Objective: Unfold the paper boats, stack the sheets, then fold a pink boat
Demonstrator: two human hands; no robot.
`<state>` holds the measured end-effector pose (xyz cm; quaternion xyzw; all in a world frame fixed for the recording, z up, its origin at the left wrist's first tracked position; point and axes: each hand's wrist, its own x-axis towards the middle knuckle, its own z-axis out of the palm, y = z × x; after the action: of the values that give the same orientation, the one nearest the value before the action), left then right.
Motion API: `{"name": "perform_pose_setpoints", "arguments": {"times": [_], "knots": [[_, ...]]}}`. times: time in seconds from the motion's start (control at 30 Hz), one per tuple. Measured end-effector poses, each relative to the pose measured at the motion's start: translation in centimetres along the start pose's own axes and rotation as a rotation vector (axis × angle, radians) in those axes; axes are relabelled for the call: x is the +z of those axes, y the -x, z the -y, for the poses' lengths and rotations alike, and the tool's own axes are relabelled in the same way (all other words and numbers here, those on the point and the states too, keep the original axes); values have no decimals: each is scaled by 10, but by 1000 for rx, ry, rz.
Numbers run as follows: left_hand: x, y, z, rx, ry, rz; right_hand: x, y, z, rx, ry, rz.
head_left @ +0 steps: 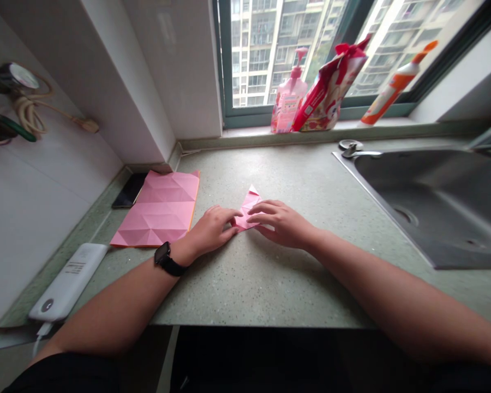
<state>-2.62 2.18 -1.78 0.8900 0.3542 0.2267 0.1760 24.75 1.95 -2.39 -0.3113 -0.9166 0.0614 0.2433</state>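
A small piece of folded pink paper (pixel 246 213) lies on the counter, its pointed tip toward the window. My left hand (pixel 211 229), with a black watch on the wrist, pinches the paper's lower left corner between thumb and fingers. From the other side my right hand (pixel 284 222) grips the right edge, fingers over the top and thumb low; they hide part of the paper. Left of my hands rests a larger creased pink sheet (pixel 161 204), with an orange edge showing beneath it.
A black phone (pixel 129 191) is partly under the creased sheet. A white power bank (pixel 69 281) with a cable lies at the left. The steel sink (pixel 425 207) is at the right. A pink pump bottle (pixel 288 101), a red bag (pixel 331 90) and an orange-white bottle (pixel 395 87) line the windowsill.
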Motion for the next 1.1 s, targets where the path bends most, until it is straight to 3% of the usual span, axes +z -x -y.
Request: {"name": "perform_pose_setpoints", "arguments": {"times": [0.23, 0.53, 0.9, 1.1], "knots": [[1, 0, 3, 38, -47, 2, 6, 2, -2, -70, -66, 135], [-10, 4, 3, 186, -192, 96, 8, 3, -3, -46, -80, 165], [-20, 8, -6, 126, -268, 253, 5, 2, -1, -26, -83, 183], [-28, 8, 1, 101, -212, 309, 4, 2, 1, -44, -49, 186]]}}
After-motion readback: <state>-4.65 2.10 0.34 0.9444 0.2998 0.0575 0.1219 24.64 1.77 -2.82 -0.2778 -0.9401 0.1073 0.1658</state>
